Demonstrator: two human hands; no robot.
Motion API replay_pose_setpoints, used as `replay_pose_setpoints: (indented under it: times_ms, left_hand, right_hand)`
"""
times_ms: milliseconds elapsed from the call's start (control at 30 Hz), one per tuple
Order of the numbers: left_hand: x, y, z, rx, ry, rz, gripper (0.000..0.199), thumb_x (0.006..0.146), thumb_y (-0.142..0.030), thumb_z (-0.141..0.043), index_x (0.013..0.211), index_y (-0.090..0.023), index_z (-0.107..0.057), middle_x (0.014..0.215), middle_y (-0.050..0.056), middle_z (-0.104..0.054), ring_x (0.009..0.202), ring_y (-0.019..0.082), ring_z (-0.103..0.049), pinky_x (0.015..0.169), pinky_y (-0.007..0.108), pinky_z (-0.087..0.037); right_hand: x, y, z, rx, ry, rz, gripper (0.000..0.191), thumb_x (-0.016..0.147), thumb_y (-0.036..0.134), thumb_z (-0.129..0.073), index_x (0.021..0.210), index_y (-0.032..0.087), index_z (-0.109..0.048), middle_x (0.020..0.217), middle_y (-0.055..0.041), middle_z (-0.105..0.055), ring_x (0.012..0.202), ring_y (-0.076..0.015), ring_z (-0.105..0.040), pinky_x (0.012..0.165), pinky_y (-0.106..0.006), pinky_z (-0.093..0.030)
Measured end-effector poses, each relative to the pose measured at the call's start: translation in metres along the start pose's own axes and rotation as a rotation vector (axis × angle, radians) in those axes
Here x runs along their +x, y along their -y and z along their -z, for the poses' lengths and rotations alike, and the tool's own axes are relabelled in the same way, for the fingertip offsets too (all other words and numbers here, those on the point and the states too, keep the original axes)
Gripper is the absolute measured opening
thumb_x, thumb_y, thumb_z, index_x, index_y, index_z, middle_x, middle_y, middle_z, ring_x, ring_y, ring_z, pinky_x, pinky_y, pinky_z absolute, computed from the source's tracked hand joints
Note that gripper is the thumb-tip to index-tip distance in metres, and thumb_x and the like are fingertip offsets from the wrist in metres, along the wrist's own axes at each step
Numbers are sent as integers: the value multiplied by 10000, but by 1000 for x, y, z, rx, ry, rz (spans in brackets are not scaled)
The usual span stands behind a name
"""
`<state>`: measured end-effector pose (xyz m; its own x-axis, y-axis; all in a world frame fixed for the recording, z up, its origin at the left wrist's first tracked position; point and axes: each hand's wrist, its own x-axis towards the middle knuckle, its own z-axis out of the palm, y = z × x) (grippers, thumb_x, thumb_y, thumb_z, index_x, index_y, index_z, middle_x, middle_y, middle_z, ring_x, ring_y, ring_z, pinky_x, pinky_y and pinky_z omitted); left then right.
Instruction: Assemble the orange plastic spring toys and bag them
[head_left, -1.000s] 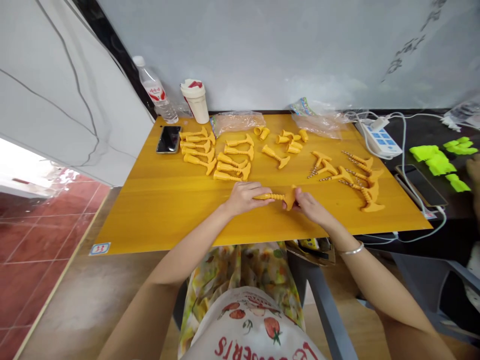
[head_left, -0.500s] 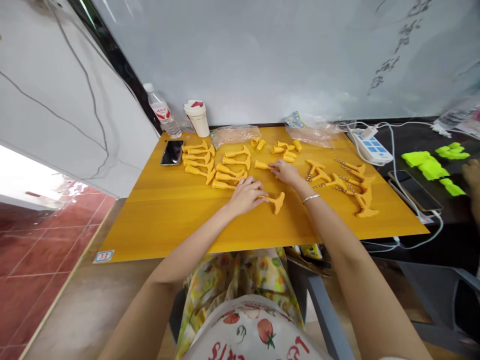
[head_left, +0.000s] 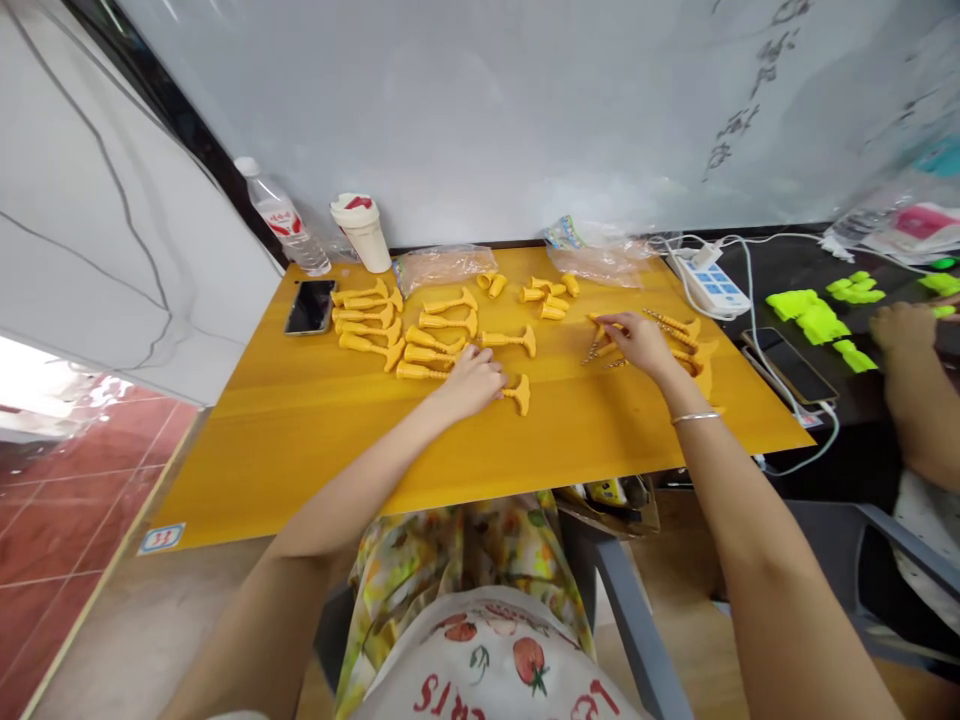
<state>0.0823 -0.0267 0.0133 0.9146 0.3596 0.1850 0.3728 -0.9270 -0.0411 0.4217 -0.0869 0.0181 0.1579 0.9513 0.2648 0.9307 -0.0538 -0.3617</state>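
Observation:
My left hand [head_left: 474,382] is closed on a yellow corkscrew whose T-shaped handle [head_left: 523,395] sticks out to the right. Just above it, a sleeved yellow corkscrew [head_left: 510,341] lies on the yellow board. Over at the right, my right hand [head_left: 637,340] has its fingers pinched at a bare-spiral corkscrew [head_left: 598,330] at the left edge of a pile [head_left: 701,365]. Several sleeved corkscrews [head_left: 371,322] lie in a row at the left. Loose yellow sleeves [head_left: 553,306] lie near the back.
Along the back are a water bottle [head_left: 289,225], a cup [head_left: 363,232] and plastic bags [head_left: 442,268]. A phone [head_left: 310,306] lies at the left, a power strip [head_left: 712,285] at the right. Another person's hand [head_left: 904,330] is near bright green pieces [head_left: 814,315] on the dark table.
My right hand has moved right, from the middle of the board to the bare-spiral pile. A sleeved corkscrew now shows above my left hand. The view has shifted, and the other person's arm shows more.

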Motion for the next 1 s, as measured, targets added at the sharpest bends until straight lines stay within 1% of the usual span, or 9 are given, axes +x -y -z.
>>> replay_pose_setpoints:
  times_ms: [100, 200, 367, 467, 567, 633, 767, 900, 1000]
  left_hand:
    - [18, -5, -9, -15, -46, 22, 122, 877, -236, -673, 772, -188, -712, 811, 83, -704, 935, 271, -571, 839, 407, -352]
    - [31, -10, -11, -19, -60, 52, 118, 891, -216, -645, 812, -180, -724, 856, 109, -703, 987, 296, -574, 851, 430, -357]
    - [42, -1, 3, -11, -134, 117, 219, 894, -248, -653, 1096, -178, -699, 1132, 148, -648, 1112, 318, -534, 900, 445, -373]
    - [69, 12, 8, -25, -151, 161, 252, 912, -227, -621, 1153, -175, -672, 1188, 144, -617, 1152, 310, -514, 921, 427, -393]
    - [111, 22, 0, -27, -124, 190, 259, 928, -222, -591, 1169, -147, -652, 1242, 148, -597, 1178, 304, -508, 954, 414, -406]
    - [138, 23, -11, -32, -116, 190, 257, 939, -224, -572, 1167, -128, -642, 1279, 161, -582, 1203, 306, -500, 980, 423, -405]
    - [170, 15, -35, -32, -93, 196, 231, 940, -168, -535, 1137, -105, -637, 1252, 191, -596, 1198, 315, -515, 986, 446, -414]
    - [178, 10, -42, -33, -77, 207, 263, 941, -79, -442, 1130, -80, -624, 1160, 204, -647, 1162, 319, -549, 978, 458, -423]
    - [171, 18, -30, -81, -148, 217, 277, 929, -68, -445, 1153, -73, -608, 1158, 201, -657, 1163, 317, -554, 986, 449, -428]
  right_hand:
    - [-4, -8, 8, -110, -3, -61, 349, 945, 268, -490, 1180, 174, -730, 1125, -128, -713, 943, -250, -660, 852, -360, -500]
    - [-3, -4, 2, -244, 74, -9, 353, 946, 219, -475, 1195, 196, -725, 1186, -120, -692, 1045, -262, -623, 878, -356, -487]
    - [15, -4, -12, -426, 122, 49, 386, 922, 172, -506, 1246, 246, -703, 1355, -144, -596, 1221, -319, -500, 908, -410, -478]
    - [33, -8, -15, -451, 182, 35, 341, 909, 173, -540, 1173, 260, -738, 1325, -140, -611, 1191, -295, -514, 893, -378, -478]
    - [44, -6, -15, -465, 234, 28, 296, 900, 187, -567, 1117, 266, -751, 1174, -121, -673, 1075, -250, -571, 830, -321, -482]
    - [45, -4, -14, -475, 218, 34, 281, 909, 209, -561, 1117, 265, -742, 1157, -125, -675, 1068, -257, -571, 804, -326, -489]
    - [35, -6, -11, -493, 138, 36, 307, 942, 246, -511, 1190, 217, -690, 1337, -168, -594, 1202, -319, -495, 858, -415, -499]
    - [25, -14, -10, -453, 10, 44, 320, 962, 253, -458, 1194, 154, -654, 1451, -169, -519, 1289, -329, -442, 933, -458, -476]
    - [21, -13, -11, -400, -55, 64, 320, 977, 258, -418, 1171, 133, -640, 1382, -176, -581, 1311, -320, -433, 988, -459, -435]
